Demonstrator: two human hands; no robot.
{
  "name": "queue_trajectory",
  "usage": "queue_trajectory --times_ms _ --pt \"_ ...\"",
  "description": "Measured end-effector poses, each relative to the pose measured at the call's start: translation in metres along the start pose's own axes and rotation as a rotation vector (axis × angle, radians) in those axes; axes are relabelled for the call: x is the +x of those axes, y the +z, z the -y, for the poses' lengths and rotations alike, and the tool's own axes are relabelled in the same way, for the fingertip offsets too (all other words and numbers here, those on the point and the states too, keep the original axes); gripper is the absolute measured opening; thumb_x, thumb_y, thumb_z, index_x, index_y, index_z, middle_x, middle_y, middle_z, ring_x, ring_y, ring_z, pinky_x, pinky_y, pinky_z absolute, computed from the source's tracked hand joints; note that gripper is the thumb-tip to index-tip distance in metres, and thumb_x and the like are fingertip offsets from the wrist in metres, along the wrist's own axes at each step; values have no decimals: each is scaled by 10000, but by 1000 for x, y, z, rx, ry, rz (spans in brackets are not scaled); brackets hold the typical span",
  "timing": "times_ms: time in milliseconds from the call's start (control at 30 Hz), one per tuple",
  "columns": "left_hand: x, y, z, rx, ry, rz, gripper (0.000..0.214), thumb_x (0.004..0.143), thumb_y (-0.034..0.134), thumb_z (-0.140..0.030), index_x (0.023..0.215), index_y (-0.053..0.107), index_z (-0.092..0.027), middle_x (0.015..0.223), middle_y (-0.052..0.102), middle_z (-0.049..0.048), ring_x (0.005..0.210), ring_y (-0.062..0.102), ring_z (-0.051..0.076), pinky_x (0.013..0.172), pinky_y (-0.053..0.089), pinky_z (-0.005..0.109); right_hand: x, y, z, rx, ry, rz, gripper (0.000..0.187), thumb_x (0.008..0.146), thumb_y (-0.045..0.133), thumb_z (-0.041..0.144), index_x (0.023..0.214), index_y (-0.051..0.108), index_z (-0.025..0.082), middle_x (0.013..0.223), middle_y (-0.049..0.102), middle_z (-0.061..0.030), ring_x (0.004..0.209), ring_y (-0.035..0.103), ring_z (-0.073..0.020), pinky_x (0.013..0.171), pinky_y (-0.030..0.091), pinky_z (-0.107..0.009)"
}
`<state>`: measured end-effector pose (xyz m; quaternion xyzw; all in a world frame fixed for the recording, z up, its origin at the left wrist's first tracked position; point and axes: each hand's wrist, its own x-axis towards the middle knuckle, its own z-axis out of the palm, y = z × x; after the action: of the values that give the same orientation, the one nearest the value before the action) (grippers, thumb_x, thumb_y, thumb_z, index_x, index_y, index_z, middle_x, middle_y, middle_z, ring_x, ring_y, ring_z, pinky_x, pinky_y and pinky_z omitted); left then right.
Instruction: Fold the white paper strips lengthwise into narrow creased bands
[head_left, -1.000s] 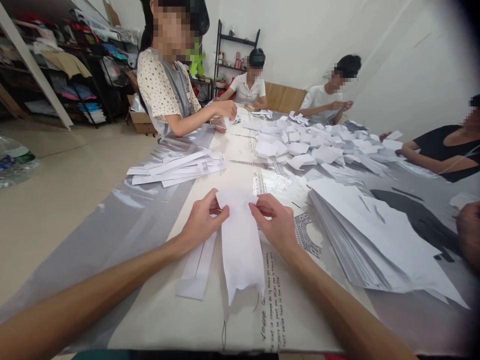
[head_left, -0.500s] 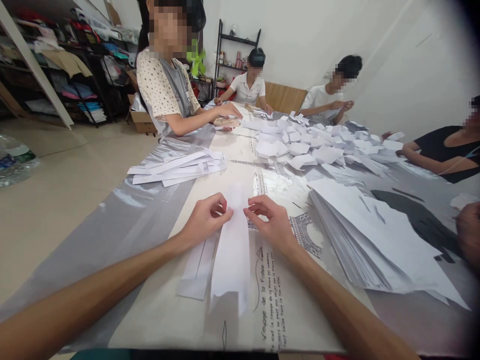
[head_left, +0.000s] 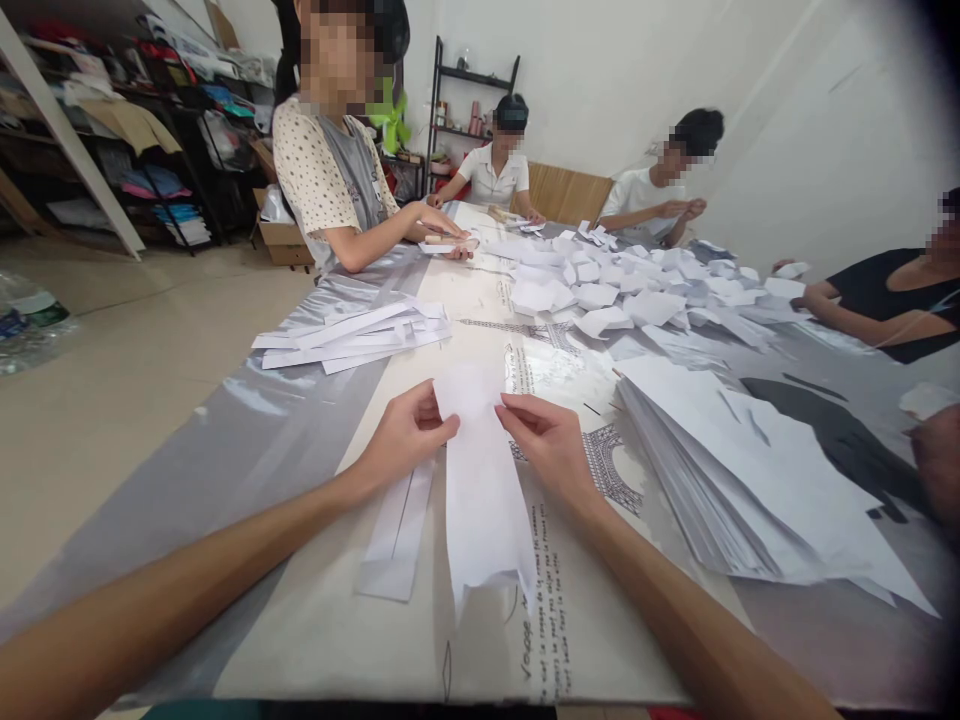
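A long white strip of paper (head_left: pixel 486 490) is held up in front of me, its near end curling above the tablecloth. My left hand (head_left: pixel 409 432) pinches the strip's left edge near the far end, thumb on top. On the opposite edge, my right hand (head_left: pixel 551 442) has it between thumb and fingers. Beneath my left wrist a narrower folded paper strip (head_left: pixel 394 560) lies flat on the printed tablecloth (head_left: pixel 337 630). Beyond my left hand is a loose pile of paper strips (head_left: pixel 352 335).
A fanned stack of white paper (head_left: pixel 750 480) lies to the right. Farther back spreads a heap of folded paper pieces (head_left: pixel 630 285). A person in a dotted-sleeve top (head_left: pixel 322 190) stands at the left edge; other people sit around the far and right sides.
The paper strip has opened out wider and shifted slightly right, its far end now raised between my hands. The standing person's hands have moved a little over the paper they hold.
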<state>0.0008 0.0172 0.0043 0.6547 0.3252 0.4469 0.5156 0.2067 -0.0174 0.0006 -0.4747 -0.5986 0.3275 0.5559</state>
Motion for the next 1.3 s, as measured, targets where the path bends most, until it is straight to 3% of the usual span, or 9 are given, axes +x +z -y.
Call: queue_trajectory --times_ms 200,367,500,600,733,867,1000,1167,1300 --pt "-3 0 0 47 -23 -47 431 885 705 -356 1271 607 -191 1005 774 58 878 761 244 797 625 351 -2 1 1 -60 -98 32 309 935 670 303 1232 753 296 1038 778 -23 873 745 -215 846 665 -441" --pt "-5 0 3 169 21 -62 205 918 654 -365 1021 661 -188 869 747 30 839 745 235 784 619 349 -1 0 -2 -181 -181 7 300 955 638 284 1230 753 313 1019 779 -22 864 740 -208 800 675 -416" --pt "-5 0 5 286 53 -72 185 933 617 -367 950 680 -194 855 738 21 815 734 225 801 617 356 -1 -1 -5 -234 -207 -8 278 958 629 294 1200 767 313 961 782 -16 822 743 -205 771 682 -418" --pt "-5 0 4 292 68 -65 253 944 599 -363 1098 701 -190 922 754 27 859 741 229 801 615 342 -2 -1 -3 -220 -205 -9 352 957 623 292 1297 712 312 942 768 -14 794 744 -193 785 682 -428" --pt "-5 0 1 213 67 -13 511 946 603 -340 1440 553 -219 1018 759 22 927 734 218 806 607 309 -1 -2 2 -224 -197 22 469 955 614 293 1423 608 303 947 734 -24 779 718 -179 803 668 -420" --pt "-4 -1 1 206 63 9 489 930 619 -346 1397 596 -200 963 748 18 829 708 190 753 596 285 0 -2 3 -198 -170 63 348 979 577 325 1311 679 297 1022 726 -48 801 704 -187 745 648 -377" --pt "-4 -1 -1 232 36 -7 386 930 621 -361 1267 677 -183 811 716 1 673 650 157 677 569 270 0 -2 3 -213 -210 66 232 986 561 324 1128 734 263 927 688 -41 760 666 -178 685 620 -337" --pt "-3 -1 -2 172 118 3 258 918 613 -299 1116 759 -221 1176 723 73 1057 685 234 806 575 285 1 -3 4 -230 -208 80 216 976 538 261 1024 748 279 969 703 -47 863 671 -201 689 583 -328" --pt "-2 -4 3 172 190 6 259 868 671 -242 1096 793 -253 1213 718 82 1153 660 256 838 576 318 1 -4 5 -159 -219 82 249 932 572 193 1011 779 308 1009 731 -40 917 680 -212 707 568 -348"
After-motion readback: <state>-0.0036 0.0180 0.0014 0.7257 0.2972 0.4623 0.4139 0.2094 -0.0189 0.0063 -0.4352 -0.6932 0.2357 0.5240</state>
